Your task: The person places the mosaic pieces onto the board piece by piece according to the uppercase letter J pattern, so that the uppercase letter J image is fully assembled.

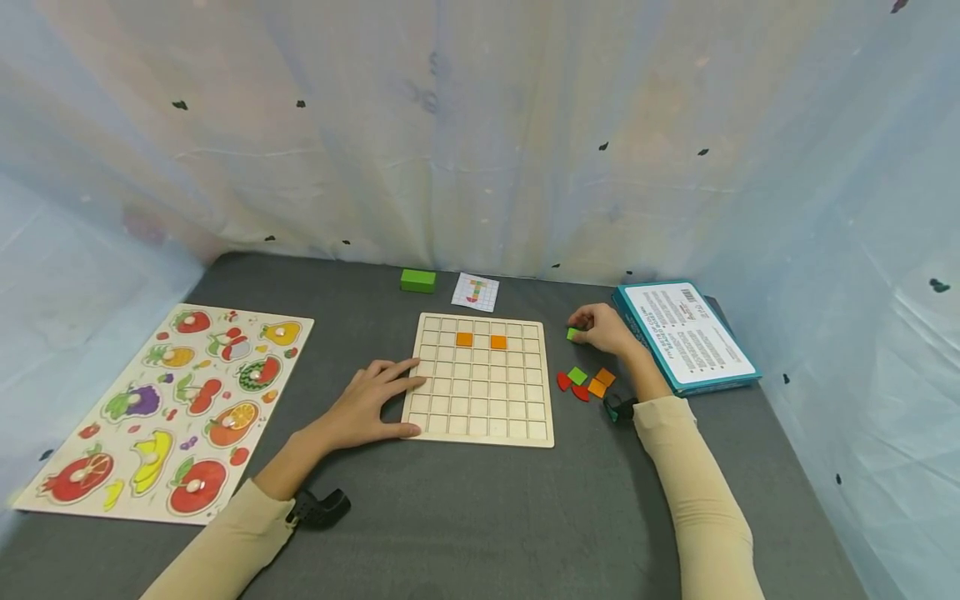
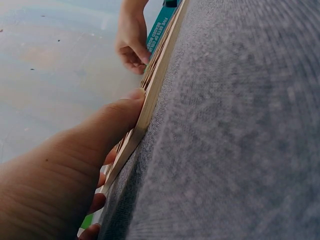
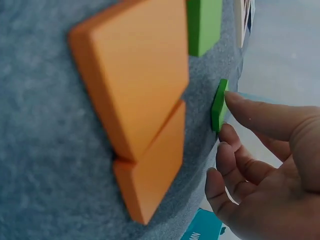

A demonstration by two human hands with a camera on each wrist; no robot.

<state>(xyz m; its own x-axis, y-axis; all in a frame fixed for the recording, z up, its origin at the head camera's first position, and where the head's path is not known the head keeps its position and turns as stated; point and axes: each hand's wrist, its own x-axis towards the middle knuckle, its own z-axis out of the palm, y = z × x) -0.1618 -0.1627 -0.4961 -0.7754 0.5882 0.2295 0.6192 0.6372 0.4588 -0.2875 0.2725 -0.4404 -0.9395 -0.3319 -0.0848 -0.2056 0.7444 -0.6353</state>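
Table (image 1: pixel 480 517): 4 orange tiles (image 1: pixel 597 387), 2 red (image 1: pixel 581 392), 2 green (image 1: pixel 577 376); left fingers (image 1: pixel 402 385) spread, right fingers (image 3: pixel 246 162) pinching 1 green.

Pale, creased sheeting (image 1: pixel 495 183) hung behind the far edge of the grey, cloth-textured tabletop (image 1: pixel 525 525) — bluer past the left and right edges — and small dark marks dotted its surface.

"FIVE SETS OF COLUMN BEADED BOXES" on the teal box (image 1: pixel 686 337).
White capitals on teal, at the far right corner of the worktop (image 1: pixel 465 517); the right wrist view catches only "MN". The box's white panel (image 1: pixel 701 329) bears a barcode (image 1: pixel 688 296) and fine print too small to read.
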